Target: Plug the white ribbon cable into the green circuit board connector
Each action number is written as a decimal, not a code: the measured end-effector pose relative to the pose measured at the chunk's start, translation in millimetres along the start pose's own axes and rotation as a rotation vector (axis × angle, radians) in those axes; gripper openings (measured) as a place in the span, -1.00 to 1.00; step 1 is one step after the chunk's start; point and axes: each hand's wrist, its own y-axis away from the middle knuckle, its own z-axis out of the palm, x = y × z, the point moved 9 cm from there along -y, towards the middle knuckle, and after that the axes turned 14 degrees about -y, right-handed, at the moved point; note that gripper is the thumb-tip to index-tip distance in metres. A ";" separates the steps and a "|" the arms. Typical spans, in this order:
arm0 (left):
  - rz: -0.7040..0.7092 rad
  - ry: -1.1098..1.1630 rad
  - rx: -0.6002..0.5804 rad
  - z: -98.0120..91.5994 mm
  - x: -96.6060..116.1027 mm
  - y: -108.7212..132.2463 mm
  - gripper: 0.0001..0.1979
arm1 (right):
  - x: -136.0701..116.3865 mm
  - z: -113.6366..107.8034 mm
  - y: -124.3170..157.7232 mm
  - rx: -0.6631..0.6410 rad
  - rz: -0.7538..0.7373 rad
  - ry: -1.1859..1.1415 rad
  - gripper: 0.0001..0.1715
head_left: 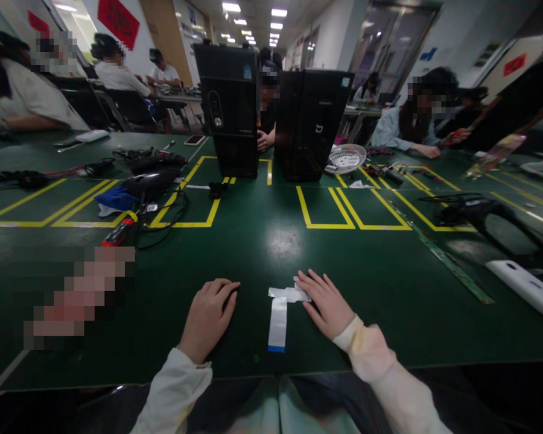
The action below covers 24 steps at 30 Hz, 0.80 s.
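resting flat on the dark green table (pixel 262 241), the right hand (pixel 326 304) lies palm down with its fingers spread narrow and their tips on the top end of a white flat ribbon cable (pixel 278 319), pressing rather than gripping it. the cable is a thin, smooth strip, bent into an l shape: a short crosspiece under the fingertips and a long straight tail running back toward the person, ending in a blue tip. it sits between the two hands, just beside the right one. the left hand (pixel 207 318) is loosely curled, knuckles up, fingertips on the table, holding nothing that can be seen and a little apart from the cable. both wrists come out of pale, soft sleeves.

the table surface is matt and slightly glossy under the ceiling lights, marked with yellow tape rectangles (pixel 326 211) ahead of the hands. the near table edge runs just behind the wrists. straight ahead of both hands the surface is bare up to two upright black computer cases (pixel 228 108), boxy and hard-edged. ahead and left of the left hand lie a tangle of black cables (pixel 163 205) and a red-handled tool (pixel 117 234). well to the right of the right hand lie a long green strip (pixel 447 259) and a white smooth plastic cover (pixel 525 286).
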 end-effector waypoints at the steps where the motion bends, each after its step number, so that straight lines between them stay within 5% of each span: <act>1: -0.003 0.000 -0.002 -0.4 0.3 0.0 -0.68 | -8.3 5.2 -4.3 -0.016 -0.002 0.002 -0.45; 7: -0.015 -0.003 -0.014 -0.2 0.2 0.3 -0.68 | -31.0 21.9 -16.8 -0.065 -0.005 0.022 -0.38; 24: -0.006 -0.039 -0.053 8.2 0.9 2.0 -0.65 | -33.7 15.3 -13.6 0.014 -0.070 -0.026 -0.51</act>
